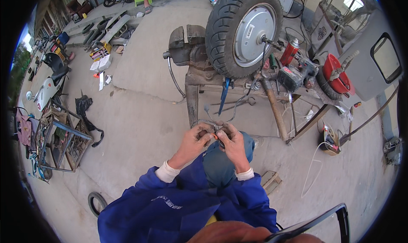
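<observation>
My left hand (197, 139) and my right hand (233, 144) meet above my knee, fingers pinched close together. Between them is the end of a thin dark cable (235, 110), which hangs from the wheel's axle side. A grey plug (207, 108) on a short wire sticks up beside the left fingers. A small orange thing (215, 136) shows between both thumbs, with something black under the right fingers; its kind is unclear. Just beyond stands a wheel with a hub motor (250, 34) and a thick black tyre, upright on the metal bench (192, 102) beside a vise (182, 47).
On the bench lie a hammer (274, 107), a red spray can (290, 51), a cordless power tool (293, 75) and a red bowl (335, 75). A blue-handled tool (224, 96) hangs at its edge. Leftward stand a metal-frame rack (63, 136) and a scooter (46, 90); a small tyre (97, 204) lies nearby.
</observation>
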A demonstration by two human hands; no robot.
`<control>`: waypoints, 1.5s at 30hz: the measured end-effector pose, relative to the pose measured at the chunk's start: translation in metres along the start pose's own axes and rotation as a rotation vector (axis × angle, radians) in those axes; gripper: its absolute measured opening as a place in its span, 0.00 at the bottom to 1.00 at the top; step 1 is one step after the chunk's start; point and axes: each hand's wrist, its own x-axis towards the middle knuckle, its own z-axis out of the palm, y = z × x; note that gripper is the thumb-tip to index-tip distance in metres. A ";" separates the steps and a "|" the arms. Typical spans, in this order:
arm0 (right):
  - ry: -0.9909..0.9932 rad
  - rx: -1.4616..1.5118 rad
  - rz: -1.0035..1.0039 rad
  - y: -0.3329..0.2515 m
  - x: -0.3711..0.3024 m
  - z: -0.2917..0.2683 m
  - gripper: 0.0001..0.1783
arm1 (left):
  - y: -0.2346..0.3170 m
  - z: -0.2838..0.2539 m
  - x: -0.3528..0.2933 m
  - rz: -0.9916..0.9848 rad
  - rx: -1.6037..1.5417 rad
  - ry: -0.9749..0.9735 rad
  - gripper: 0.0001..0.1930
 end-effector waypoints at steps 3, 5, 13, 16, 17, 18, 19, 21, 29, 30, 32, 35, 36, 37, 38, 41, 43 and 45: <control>-0.077 -0.156 -0.018 -0.010 0.002 -0.010 0.20 | 0.006 0.002 0.000 -0.030 0.047 -0.047 0.04; -0.101 -0.156 -0.041 -0.019 0.002 -0.014 0.21 | 0.006 0.005 0.000 -0.004 0.072 -0.040 0.04; -0.077 -0.267 -0.051 -0.030 0.001 -0.023 0.17 | 0.008 0.007 -0.001 0.099 0.098 -0.170 0.07; -0.039 -0.347 -0.086 -0.044 -0.002 -0.024 0.15 | 0.014 0.016 0.005 0.173 0.117 -0.170 0.06; -0.023 -0.352 -0.090 -0.046 -0.002 -0.026 0.14 | 0.017 0.017 0.006 0.153 0.143 -0.191 0.04; -0.013 -0.357 -0.103 -0.048 -0.002 -0.026 0.14 | 0.017 0.016 0.005 0.156 0.156 -0.184 0.04; 0.002 -0.389 -0.131 -0.053 -0.004 -0.025 0.14 | 0.017 0.017 0.006 0.173 0.170 -0.180 0.04; 0.019 -0.463 -0.223 -0.063 -0.003 -0.022 0.14 | 0.020 0.019 0.002 0.264 0.229 -0.160 0.06; 0.054 -0.342 -0.257 -0.079 -0.003 -0.008 0.11 | 0.012 0.021 0.003 0.683 0.517 -0.061 0.15; 0.057 -0.334 -0.243 -0.080 -0.004 -0.006 0.11 | 0.013 0.022 0.002 0.682 0.503 -0.057 0.15; 0.065 -0.287 -0.260 -0.080 -0.005 -0.001 0.11 | 0.015 0.023 -0.002 0.677 0.479 -0.048 0.15; 0.132 -0.281 -0.240 -0.083 -0.007 0.003 0.10 | 0.017 0.022 -0.008 0.673 0.380 -0.053 0.11; 0.165 -0.287 -0.229 -0.083 -0.007 0.005 0.10 | 0.018 0.020 -0.013 0.593 0.278 -0.084 0.10; 0.195 -0.285 -0.245 -0.082 -0.008 0.009 0.10 | 0.018 0.019 -0.021 0.512 0.176 -0.116 0.10; 0.227 -0.278 -0.268 -0.080 -0.008 0.012 0.10 | 0.019 0.017 -0.026 0.437 0.080 -0.153 0.13; 0.243 -0.250 -0.274 -0.064 -0.008 0.028 0.10 | 0.013 0.021 -0.035 0.176 -0.241 -0.073 0.23; 0.222 -0.248 -0.279 -0.053 -0.007 0.036 0.12 | 0.040 0.029 -0.034 -0.045 -0.266 0.030 0.22; 0.243 -0.135 -0.281 -0.047 -0.005 0.044 0.12 | 0.032 0.017 -0.029 -0.074 -0.176 0.013 0.21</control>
